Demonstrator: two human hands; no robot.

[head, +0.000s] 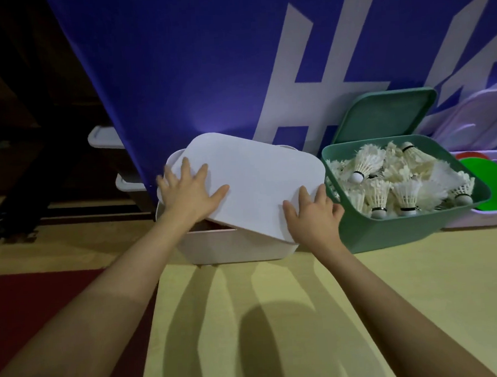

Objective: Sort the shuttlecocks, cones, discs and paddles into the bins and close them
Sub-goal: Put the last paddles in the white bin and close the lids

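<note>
A white lid (255, 182) lies askew on top of a white bin (230, 247), its near left corner leaving a gap. My left hand (188, 191) presses flat on the lid's left part with straight fingers. My right hand (314, 210) rests on the lid's near right corner, fingers spread. To the right stands a green bin (388, 233) full of white shuttlecocks (396, 177), with its green lid (381, 115) leaning upright behind it. Further right a pale lilac bin (479, 219) holds a green disc (491, 181) and a red one (470, 156).
A blue banner with white lettering (206, 60) stands right behind the bins. Two grey bins (106, 138) peek out at the banner's left edge. A pale lilac lid (474, 119) leans at the far right. The floor is yellow wood with a dark red strip (46, 300) on the left.
</note>
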